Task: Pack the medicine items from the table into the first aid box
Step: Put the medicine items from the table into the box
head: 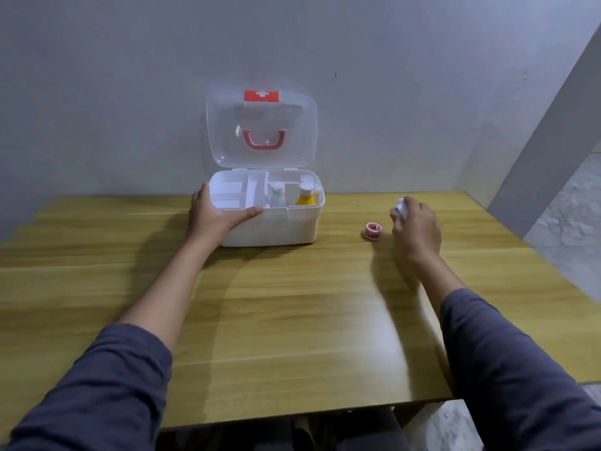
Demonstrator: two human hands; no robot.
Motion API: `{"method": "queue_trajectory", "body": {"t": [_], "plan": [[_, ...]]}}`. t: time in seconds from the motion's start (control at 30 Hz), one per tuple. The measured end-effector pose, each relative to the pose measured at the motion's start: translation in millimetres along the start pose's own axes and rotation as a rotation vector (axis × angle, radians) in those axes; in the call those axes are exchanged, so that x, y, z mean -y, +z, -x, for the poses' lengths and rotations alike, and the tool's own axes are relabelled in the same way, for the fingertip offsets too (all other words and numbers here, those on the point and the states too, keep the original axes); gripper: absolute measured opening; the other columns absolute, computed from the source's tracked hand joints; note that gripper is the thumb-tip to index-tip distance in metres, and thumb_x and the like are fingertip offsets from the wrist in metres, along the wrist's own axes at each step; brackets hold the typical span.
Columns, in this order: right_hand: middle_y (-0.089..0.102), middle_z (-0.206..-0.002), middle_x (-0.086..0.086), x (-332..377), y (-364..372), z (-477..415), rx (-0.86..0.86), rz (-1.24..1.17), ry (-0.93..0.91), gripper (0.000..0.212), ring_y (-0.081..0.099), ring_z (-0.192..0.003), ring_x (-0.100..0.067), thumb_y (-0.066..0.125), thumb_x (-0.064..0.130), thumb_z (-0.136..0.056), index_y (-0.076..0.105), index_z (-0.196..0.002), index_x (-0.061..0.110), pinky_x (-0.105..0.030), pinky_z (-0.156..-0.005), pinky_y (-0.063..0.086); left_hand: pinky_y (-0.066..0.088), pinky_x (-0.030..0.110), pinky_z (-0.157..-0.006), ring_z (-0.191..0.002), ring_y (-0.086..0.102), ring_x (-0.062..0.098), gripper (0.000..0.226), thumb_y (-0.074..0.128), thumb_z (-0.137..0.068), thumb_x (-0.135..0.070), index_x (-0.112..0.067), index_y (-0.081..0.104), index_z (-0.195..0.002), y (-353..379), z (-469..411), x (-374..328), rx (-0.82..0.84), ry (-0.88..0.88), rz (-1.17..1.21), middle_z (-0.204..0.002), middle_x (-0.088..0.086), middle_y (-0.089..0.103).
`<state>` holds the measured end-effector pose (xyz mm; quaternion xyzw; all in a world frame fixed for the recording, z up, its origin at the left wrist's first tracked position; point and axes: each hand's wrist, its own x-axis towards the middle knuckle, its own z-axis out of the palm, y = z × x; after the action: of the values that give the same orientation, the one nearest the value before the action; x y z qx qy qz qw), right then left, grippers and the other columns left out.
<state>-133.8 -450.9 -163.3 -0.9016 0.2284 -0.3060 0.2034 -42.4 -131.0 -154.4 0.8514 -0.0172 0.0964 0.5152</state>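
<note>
Head view, item one: we log a white plastic first aid box (276, 226), its clear hinged lid (260, 135) open, at the back of the pale wooden table (292, 307), our left hand (214, 218) clasping its front-left corner, seemingly to steady it for loading. Item two: our right hand (419, 231) curls round a small white bottle (400, 206), well right of the box, likely for transfer. Item three: a small red-and-white round roll (373, 230) lies just beside that hand, unpacked; a yellow white-capped bottle (305, 199) stands inside the box.
</note>
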Motion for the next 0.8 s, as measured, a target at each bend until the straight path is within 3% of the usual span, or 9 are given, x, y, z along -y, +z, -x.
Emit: {"method": "queue_trajectory", "body": {"t": [0.1,0.17,0.3,0.43,0.53,0.63,0.7,0.8], "plan": [[0.060,-0.120,-0.021,52,-7,-18,-0.026,-0.174,-0.098,0.034,0.053,-0.109,-0.037,0.051,0.022,-0.091,0.052,-0.122,0.008,-0.039,-0.088,0.042,0.043,0.042,-0.108,-0.132,0.047,0.022,0.133,0.075,-0.027,-0.075,-0.016,0.044,-0.142,-1,3,-2,-0.023,0.005,0.029,-0.144,0.005,0.049],[0.059,-0.124,-0.019,93,-7,-24,0.045,-0.294,-0.178,0.037,0.055,-0.111,-0.035,0.053,0.025,-0.091,0.052,-0.124,0.009,-0.037,-0.088,0.043,0.045,0.041,-0.107,-0.130,0.049,0.021,0.134,0.075,-0.025,-0.076,-0.017,0.045,-0.142,2,5,-2,-0.032,0.002,0.046,-0.141,0.004,0.050],[0.058,-0.127,-0.017,175,4,-17,0.307,-0.354,-0.425,0.042,0.055,-0.115,-0.029,0.057,0.028,-0.089,0.051,-0.127,0.011,-0.030,-0.088,0.041,0.047,0.042,-0.104,-0.128,0.052,0.022,0.129,0.080,-0.028,-0.071,-0.016,0.046,-0.140,3,4,-5,-0.056,-0.007,0.056,-0.138,0.004,0.055],[0.062,-0.123,-0.010,220,29,-3,0.570,-0.261,-0.670,0.043,0.058,-0.111,-0.027,0.064,0.026,-0.083,0.055,-0.123,0.013,-0.031,-0.088,0.044,0.044,0.039,-0.105,-0.130,0.049,0.021,0.113,0.088,-0.046,-0.056,-0.012,0.044,-0.141,5,3,-2,-0.067,0.001,0.044,-0.140,0.005,0.052],[0.064,-0.122,-0.006,229,43,0,0.631,-0.163,-0.710,0.043,0.057,-0.109,-0.026,0.067,0.027,-0.078,0.059,-0.119,0.019,-0.036,-0.088,0.047,0.051,0.023,-0.079,-0.100,0.065,0.007,0.076,0.087,-0.050,-0.051,-0.025,0.059,-0.115,7,2,-1,-0.082,0.094,0.034,-0.107,-0.010,0.069],[0.065,-0.119,-0.002,233,52,0,0.671,-0.131,-0.695,0.044,0.058,-0.107,-0.024,0.071,0.027,-0.072,0.061,-0.115,0.023,-0.037,-0.088,0.049,0.039,0.004,-0.059,-0.077,0.062,-0.015,0.052,0.086,-0.053,-0.038,-0.029,0.060,-0.097,6,3,-4,-0.101,0.143,0.018,-0.079,-0.018,0.068],[0.064,-0.119,-0.002,235,57,0,0.694,-0.117,-0.684,0.047,0.058,-0.107,-0.023,0.074,0.027,-0.070,0.060,-0.115,0.023,-0.039,-0.091,0.049,0.038,0.004,-0.065,-0.084,0.060,-0.015,0.056,0.089,-0.054,-0.033,-0.027,0.058,-0.101,6,5,-5,-0.117,0.122,0.050,-0.085,-0.019,0.062],[0.063,-0.122,-0.004,238,61,-3,0.748,-0.088,-0.673,0.047,0.056,-0.111,-0.022,0.070,0.032,-0.077,0.057,-0.120,0.019,-0.034,-0.094,0.046,0.043,0.024,-0.088,-0.114,0.054,0.011,0.087,0.092,-0.056,-0.037,-0.017,0.050,-0.130,8,7,0,-0.085,0.029,0.112,-0.119,-0.007,0.054]]}}
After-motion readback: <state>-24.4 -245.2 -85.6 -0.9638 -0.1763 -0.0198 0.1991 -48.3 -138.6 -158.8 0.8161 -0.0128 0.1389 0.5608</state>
